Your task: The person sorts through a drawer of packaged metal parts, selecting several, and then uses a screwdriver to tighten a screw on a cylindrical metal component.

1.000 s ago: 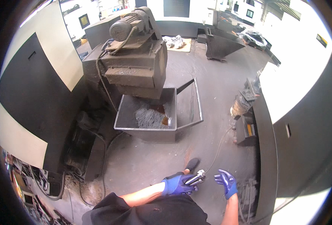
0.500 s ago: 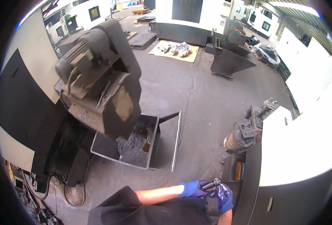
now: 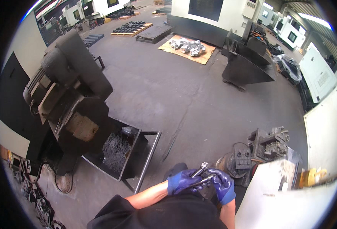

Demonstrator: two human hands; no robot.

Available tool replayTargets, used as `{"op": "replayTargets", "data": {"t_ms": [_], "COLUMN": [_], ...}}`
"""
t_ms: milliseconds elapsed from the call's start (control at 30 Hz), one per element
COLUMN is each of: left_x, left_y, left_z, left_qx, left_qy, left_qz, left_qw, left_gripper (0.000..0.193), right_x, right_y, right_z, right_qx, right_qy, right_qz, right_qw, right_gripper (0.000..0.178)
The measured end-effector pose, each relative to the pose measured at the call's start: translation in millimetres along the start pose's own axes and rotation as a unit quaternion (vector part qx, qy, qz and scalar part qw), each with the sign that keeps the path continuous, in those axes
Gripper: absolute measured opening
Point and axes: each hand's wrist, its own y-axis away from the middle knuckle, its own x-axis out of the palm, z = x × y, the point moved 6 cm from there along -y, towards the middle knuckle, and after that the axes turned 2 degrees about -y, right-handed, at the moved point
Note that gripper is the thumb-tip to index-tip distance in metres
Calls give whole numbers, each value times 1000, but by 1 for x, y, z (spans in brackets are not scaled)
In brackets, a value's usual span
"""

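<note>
In a blue glove, my left hand (image 3: 183, 182) is closed around a metal rod with a bright, toothed head (image 3: 204, 166), which points up and away from me. A second, darker metal rod (image 3: 203, 180) lies just below it, between both hands. My right hand (image 3: 223, 184), gloved the same way, has its fingers closed on the right end of this darker rod. Both hands are close together in front of my dark clothing. Where the rods' lower ends sit is hidden by the left glove.
A chip bin (image 3: 132, 152) with dark metal shavings stands at left under a bulky conveyor head (image 3: 71, 84). Greasy machine parts (image 3: 243, 158) and a white cabinet (image 3: 265, 191) are close on my right. Farther off are a wheeled hopper (image 3: 246, 66) and silvery castings on cardboard (image 3: 168, 46).
My viewpoint has shifted, so the bin and conveyor sit farther left and lower. My hands appear farther left and higher, and the toothed rod head now shows clearly.
</note>
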Motion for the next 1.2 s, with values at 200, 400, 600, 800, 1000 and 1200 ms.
{"op": "replayTargets", "data": {"t_ms": [200, 400, 600, 800, 1000, 1200], "left_x": [-25, -55, -49, -42, 1, 50], "left_y": [-132, -271, -423, -563, -722, -887], "left_z": [-66, -182, -285, -321, -379, -448], "left_qx": [-36, -99, -86, -96, -126, 1], "left_qy": [-55, 8, -109, -139, -157, -231], "left_qz": [7, -5, 62, 76, 51, 24], "left_qw": [998, 995, 988, 983, 978, 973], "left_gripper": [32, 28, 27, 29, 25, 27], "right_x": [-62, -129, -212, -310, -440, -583], "right_y": [-112, -262, -367, -460, -554, -656], "right_z": [-52, -83, -128, -194, -262, -281], "right_qx": [2, 32, 163, 111, 139, 129], "right_qy": [-57, -49, -194, -129, -193, -198], "right_qz": [-33, -115, -193, -216, -200, -329], "right_qw": [998, 992, 948, 961, 951, 915], "right_gripper": [25, 28, 28, 28, 32, 20]}}
